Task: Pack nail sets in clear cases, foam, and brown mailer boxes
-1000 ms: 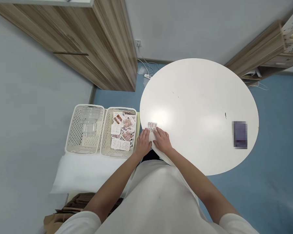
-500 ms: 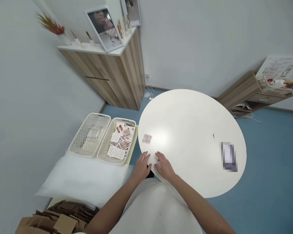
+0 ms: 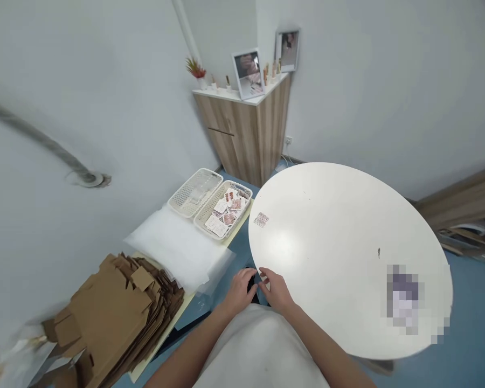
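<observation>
At lower centre, left hand (image 3: 239, 290) and right hand (image 3: 277, 291) curved, thumbs parted from fingers; the pack (image 3: 261, 219) near mid-frame looked indistinct.

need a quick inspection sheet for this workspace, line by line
Surface: rounded white table, a few small dark marks.
Work items: small pack of pinkish pieces, lying near the table's left edge; beside the table, card-filled basket.
Clutter: blurred-out item on the table's right side; flattened cardboard stacked at left.
Hands: left hand and right hand at the near edge, fingers loosely curled, nothing visibly held.
Cables: white cord below the wall socket.
Surroundings: wood-look cabinet, framed pictures on top.
</observation>
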### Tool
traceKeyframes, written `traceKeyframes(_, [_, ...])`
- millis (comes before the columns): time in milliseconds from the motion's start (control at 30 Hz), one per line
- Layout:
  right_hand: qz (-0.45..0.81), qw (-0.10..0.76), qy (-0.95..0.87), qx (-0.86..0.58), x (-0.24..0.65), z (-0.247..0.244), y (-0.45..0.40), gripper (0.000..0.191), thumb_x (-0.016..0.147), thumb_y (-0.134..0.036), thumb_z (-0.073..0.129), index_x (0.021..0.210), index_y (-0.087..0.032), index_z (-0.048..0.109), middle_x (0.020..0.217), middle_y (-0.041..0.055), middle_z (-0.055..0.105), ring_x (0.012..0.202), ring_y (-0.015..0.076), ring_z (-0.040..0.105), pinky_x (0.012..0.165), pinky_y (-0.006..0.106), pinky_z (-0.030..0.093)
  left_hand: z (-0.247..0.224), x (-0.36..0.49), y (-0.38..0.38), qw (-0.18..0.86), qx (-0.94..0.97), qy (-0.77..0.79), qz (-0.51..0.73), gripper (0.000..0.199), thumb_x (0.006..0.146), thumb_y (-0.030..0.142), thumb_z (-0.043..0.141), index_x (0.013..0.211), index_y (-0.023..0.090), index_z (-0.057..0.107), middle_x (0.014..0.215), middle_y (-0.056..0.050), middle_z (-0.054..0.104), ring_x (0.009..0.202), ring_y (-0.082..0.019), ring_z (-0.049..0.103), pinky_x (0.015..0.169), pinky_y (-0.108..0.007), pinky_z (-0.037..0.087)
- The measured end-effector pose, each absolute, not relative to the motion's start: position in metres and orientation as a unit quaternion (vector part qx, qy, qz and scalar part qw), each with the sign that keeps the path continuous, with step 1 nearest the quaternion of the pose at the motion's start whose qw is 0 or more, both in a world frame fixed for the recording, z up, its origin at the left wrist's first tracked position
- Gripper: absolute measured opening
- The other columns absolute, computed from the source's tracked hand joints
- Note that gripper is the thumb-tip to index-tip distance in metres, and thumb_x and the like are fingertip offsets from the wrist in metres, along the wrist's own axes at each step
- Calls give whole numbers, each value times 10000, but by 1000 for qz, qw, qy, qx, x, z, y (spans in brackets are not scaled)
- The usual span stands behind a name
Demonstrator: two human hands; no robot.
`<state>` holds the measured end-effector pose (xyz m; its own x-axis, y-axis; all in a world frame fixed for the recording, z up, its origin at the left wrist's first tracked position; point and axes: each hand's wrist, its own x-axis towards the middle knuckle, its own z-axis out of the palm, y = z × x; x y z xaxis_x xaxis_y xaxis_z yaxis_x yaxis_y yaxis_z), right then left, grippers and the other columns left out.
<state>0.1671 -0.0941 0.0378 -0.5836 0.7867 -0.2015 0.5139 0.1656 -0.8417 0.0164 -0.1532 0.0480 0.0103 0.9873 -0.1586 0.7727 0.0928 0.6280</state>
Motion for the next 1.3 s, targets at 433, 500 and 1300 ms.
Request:
traceKeyframes(433, [447,84,-828,-327,139,62,-104,447,736,-236,461,1182,-263,461,993,46,614,774,181,599,729,316,458,93,-34,-212,305,637,678,202,472,791,364,430,1258,315,377,1185,-30,532,1091,-242,472,932,-399,368])
traceKeyframes(500, [447,75,-828,-329,128,64,-108,442,745,-249,445,1188,-253,452,1016,55,604,759,173,598,711,308,465,99,-49,-219,285,641,683,204,478,783,340,444,1255,283,388,1183,-38,533,1093,-247,467,935,-402,358])
traceKeyframes(1300, [347,-29,-901,-259,-17,112,-59,373,805,-323,437,1153,-202,499,1090,87,594,849,190,598,734,328,470,120,-191,-243,221,581,741,253,372,809,329,427,1156,210,488,1130,-54,572,1016,-203,531,865,-333,407])
